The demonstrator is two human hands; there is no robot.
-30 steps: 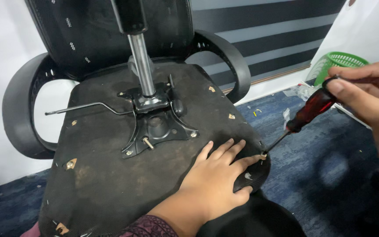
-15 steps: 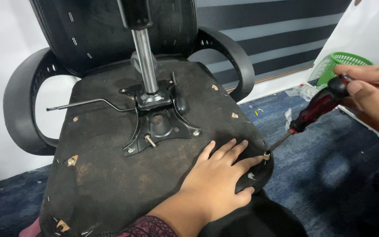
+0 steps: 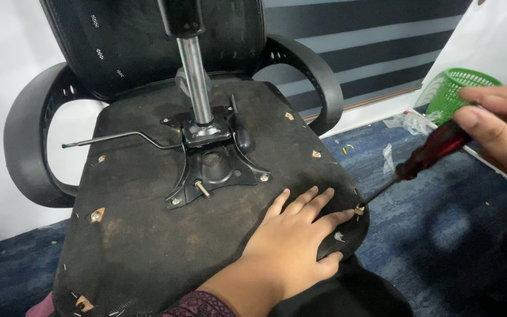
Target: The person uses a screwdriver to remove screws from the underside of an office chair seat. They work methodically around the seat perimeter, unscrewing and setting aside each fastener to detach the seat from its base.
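blue carpet floor (image 3: 441, 235), striped wall behind; upturned office chair seat (image 3: 148, 235), gas cylinder (image 3: 195, 76) upright in its plate. your left hand (image 3: 291, 243) lies flat and open on the seat, fingertip touching the screw (image 3: 359, 208) at the rim. your right hand (image 3: 500, 126), grip closed around the red-handled screwdriver (image 3: 429, 152), tip on that screw, which looks not yet out. other brackets remain seated.
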